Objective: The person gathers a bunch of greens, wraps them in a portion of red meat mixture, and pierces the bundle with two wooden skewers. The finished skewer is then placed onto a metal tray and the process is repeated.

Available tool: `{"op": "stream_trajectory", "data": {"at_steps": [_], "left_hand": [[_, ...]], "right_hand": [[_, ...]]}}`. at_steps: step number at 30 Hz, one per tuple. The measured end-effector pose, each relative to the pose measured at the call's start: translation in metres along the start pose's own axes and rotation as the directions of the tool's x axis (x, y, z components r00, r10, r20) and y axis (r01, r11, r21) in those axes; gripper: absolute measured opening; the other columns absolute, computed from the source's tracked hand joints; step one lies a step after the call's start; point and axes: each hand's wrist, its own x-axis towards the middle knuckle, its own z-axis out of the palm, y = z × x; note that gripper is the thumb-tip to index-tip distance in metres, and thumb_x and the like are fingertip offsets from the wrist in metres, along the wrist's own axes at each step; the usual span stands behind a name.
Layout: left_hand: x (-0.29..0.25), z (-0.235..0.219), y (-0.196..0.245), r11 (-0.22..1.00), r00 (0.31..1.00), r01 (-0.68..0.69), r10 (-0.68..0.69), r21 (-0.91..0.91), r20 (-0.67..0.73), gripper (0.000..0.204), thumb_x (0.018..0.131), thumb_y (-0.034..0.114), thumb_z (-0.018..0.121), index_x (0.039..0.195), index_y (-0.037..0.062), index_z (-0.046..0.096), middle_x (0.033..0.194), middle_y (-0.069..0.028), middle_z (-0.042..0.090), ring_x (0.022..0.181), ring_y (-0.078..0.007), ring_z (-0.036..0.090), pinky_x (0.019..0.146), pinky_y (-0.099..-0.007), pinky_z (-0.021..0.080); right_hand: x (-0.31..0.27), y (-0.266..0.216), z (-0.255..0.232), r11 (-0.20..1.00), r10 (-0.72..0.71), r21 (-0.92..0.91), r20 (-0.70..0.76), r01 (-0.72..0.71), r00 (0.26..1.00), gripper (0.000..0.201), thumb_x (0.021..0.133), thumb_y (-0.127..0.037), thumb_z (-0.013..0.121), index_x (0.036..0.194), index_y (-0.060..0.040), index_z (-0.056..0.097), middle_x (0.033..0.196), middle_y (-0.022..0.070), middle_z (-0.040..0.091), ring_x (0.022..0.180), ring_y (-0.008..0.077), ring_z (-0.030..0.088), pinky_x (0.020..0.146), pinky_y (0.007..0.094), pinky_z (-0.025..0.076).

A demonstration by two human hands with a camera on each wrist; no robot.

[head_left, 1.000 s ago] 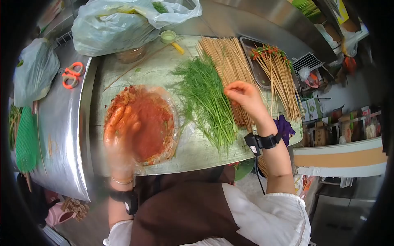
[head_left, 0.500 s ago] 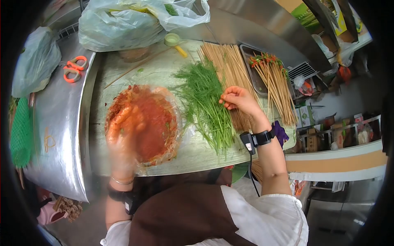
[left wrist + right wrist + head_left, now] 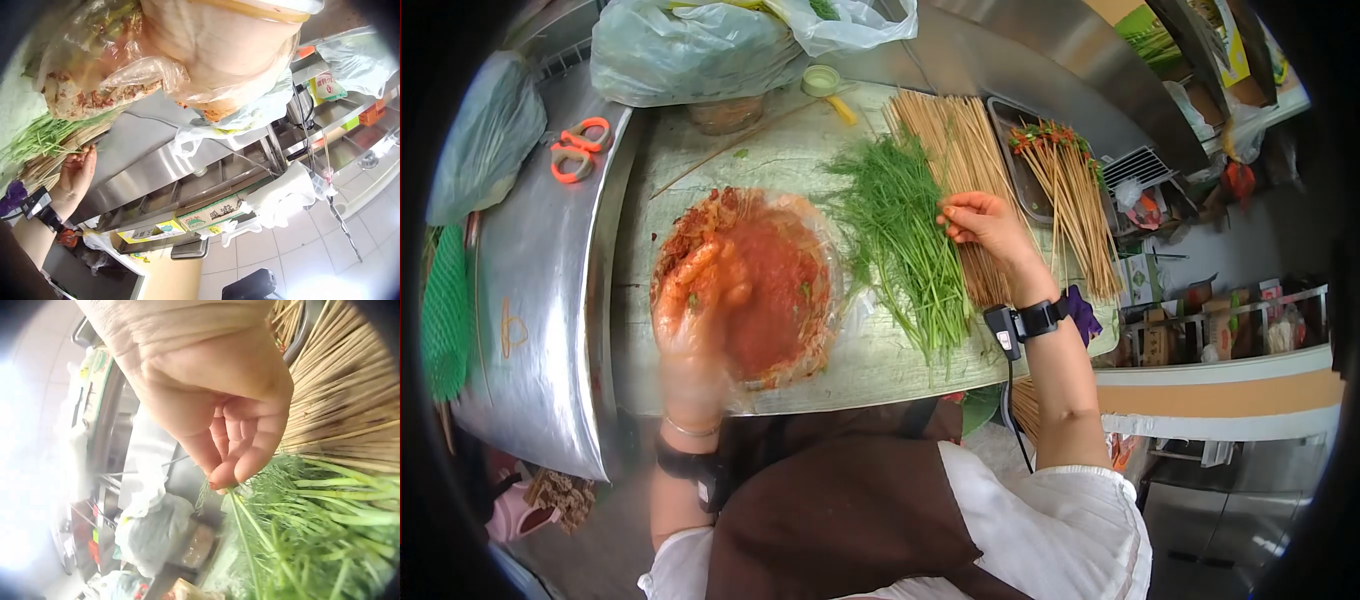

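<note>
My right hand (image 3: pixel 985 228) pinches a thin dill sprig (image 3: pixel 236 509) between thumb and index finger, its other fingers curled. Below and beside it lies a pile of feathery dill (image 3: pixel 900 250) with long green stems. My left hand (image 3: pixel 700 300), smeared orange-red, is in a round vessel of red sauce (image 3: pixel 775 285) lined with clear plastic (image 3: pixel 828 225). Its fingers are coated in sauce and partly blurred, and I cannot tell whether they hold anything. In the left wrist view, the hand's heel and wrist fill the top, with the fingers hidden.
Bamboo skewers (image 3: pixel 955 150) lie behind the dill. A tray (image 3: pixel 1032 195) bears skewers tipped with red and green pieces (image 3: pixel 1055 140). Plastic bags (image 3: pixel 690 50), a yellow-handled strainer (image 3: pixel 825 85) and orange scissors (image 3: pixel 580 150) stand or lie around the back and left.
The right hand moved left from the skewers to the edge of the dill, and its fingers now pinch a sprig. The left hand stays in the sauce. The head view shifted slightly.
</note>
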Motion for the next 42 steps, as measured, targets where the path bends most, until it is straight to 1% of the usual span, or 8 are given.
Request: {"op": "stream_trajectory", "data": {"at_steps": [6, 9, 12, 20, 26, 33, 37, 42], "left_hand": [[0.001, -0.003, -0.003, 0.998, 1.0, 0.021, -0.021, -0.051, -0.008, 0.033, 0.095, 0.008, 0.05, 0.126, -0.0018, 0.048, 0.126, -0.0132, 0.052, 0.109, -0.0211, 0.055, 0.092, -0.0348, 0.047], [0.001, -0.003, -0.005, 0.999, 1.0, 0.017, -0.017, -0.048, -0.001, 0.033, 0.095, 0.01, 0.051, 0.126, -0.0018, 0.048, 0.126, -0.0133, 0.052, 0.109, -0.0212, 0.056, 0.092, -0.0349, 0.048], [0.0, -0.002, -0.004, 0.999, 1.0, 0.015, -0.015, -0.035, -0.004, 0.034, 0.095, 0.011, 0.051, 0.126, -0.0016, 0.047, 0.127, -0.0135, 0.052, 0.108, -0.021, 0.057, 0.092, -0.0345, 0.047], [-0.002, 0.0, -0.002, 1.0, 1.0, -0.002, 0.002, -0.029, -0.018, 0.037, 0.095, 0.015, 0.054, 0.127, -0.0015, 0.047, 0.128, -0.0144, 0.053, 0.107, -0.0211, 0.057, 0.092, -0.034, 0.047], [-0.002, -0.002, -0.004, 0.998, 1.0, 0.011, -0.012, -0.065, -0.02, 0.039, 0.094, 0.017, 0.055, 0.128, -0.0014, 0.046, 0.127, -0.0149, 0.053, 0.107, -0.0218, 0.057, 0.092, -0.0342, 0.047], [-0.002, 0.0, -0.002, 0.997, 1.0, 0.004, -0.003, -0.073, 0.012, 0.038, 0.095, 0.018, 0.054, 0.127, -0.0013, 0.047, 0.126, -0.0153, 0.054, 0.108, -0.0216, 0.057, 0.092, -0.034, 0.045], [0.0, -0.003, -0.003, 0.998, 1.0, 0.023, -0.022, -0.062, 0.012, 0.039, 0.094, 0.019, 0.055, 0.127, -0.0015, 0.048, 0.125, -0.0154, 0.055, 0.106, -0.0213, 0.058, 0.091, -0.0337, 0.046], [0.0, -0.005, -0.006, 0.998, 1.0, 0.008, -0.008, -0.062, -0.001, 0.038, 0.094, 0.018, 0.055, 0.126, -0.0019, 0.05, 0.123, -0.0151, 0.056, 0.104, -0.0211, 0.059, 0.089, -0.0328, 0.048]], "right_hand": [[-0.002, 0.002, -0.004, 0.966, -0.041, -0.258, -0.121, 0.009, 0.992, 0.02, 0.086, -0.021, 0.067, 0.091, -0.0021, 0.065, 0.077, 0.004, 0.065, 0.056, 0.0088, 0.057, 0.051, 0.0187, 0.043], [-0.006, 0.003, -0.002, 0.872, 0.083, -0.475, -0.1, -0.121, 0.991, 0.024, 0.082, -0.025, 0.07, 0.079, -0.0027, 0.065, 0.07, 0.0039, 0.063, 0.057, 0.0095, 0.056, 0.05, 0.0208, 0.042], [-0.008, 0.011, 0.016, 0.76, -0.038, -0.648, -0.124, -0.052, 0.992, 0.028, 0.08, -0.028, 0.072, 0.069, -0.0027, 0.063, 0.063, 0.0029, 0.059, 0.057, 0.0097, 0.056, 0.05, 0.0235, 0.043], [-0.006, 0.003, 0.012, 0.981, -0.006, -0.193, -0.046, -0.003, 0.999, 0.012, 0.088, -0.013, 0.062, 0.093, -0.0027, 0.062, 0.074, 0.0014, 0.063, 0.06, 0.0069, 0.057, 0.052, 0.0202, 0.046], [-0.031, -0.037, 0.022, 0.991, -0.086, -0.092, 0.077, 0.093, 0.993, 0.015, 0.092, -0.012, 0.057, 0.101, -0.0021, 0.062, 0.078, 0.0012, 0.063, 0.063, 0.0058, 0.056, 0.057, 0.0184, 0.046], [-0.04, -0.002, 0.105, 0.955, 0.072, -0.297, 0.247, 0.005, 0.966, 0.015, 0.089, -0.012, 0.059, 0.095, 0.0013, 0.062, 0.066, 0.005, 0.061, 0.052, 0.0102, 0.056, 0.048, 0.0237, 0.045], [-0.04, 0.019, 0.124, 0.821, -0.083, -0.537, 0.225, 0.194, 0.971, 0.017, 0.083, -0.015, 0.065, 0.093, -0.001, 0.063, 0.063, 0.0113, 0.06, 0.057, 0.0163, 0.062, 0.053, 0.031, 0.047], [-0.044, 0.02, 0.113, 0.852, -0.148, -0.47, 0.208, 0.232, 0.967, 0.012, 0.08, -0.01, 0.066, 0.088, -0.0019, 0.063, 0.067, 0.0067, 0.061, 0.064, 0.0128, 0.062, 0.056, 0.0281, 0.047]]}}
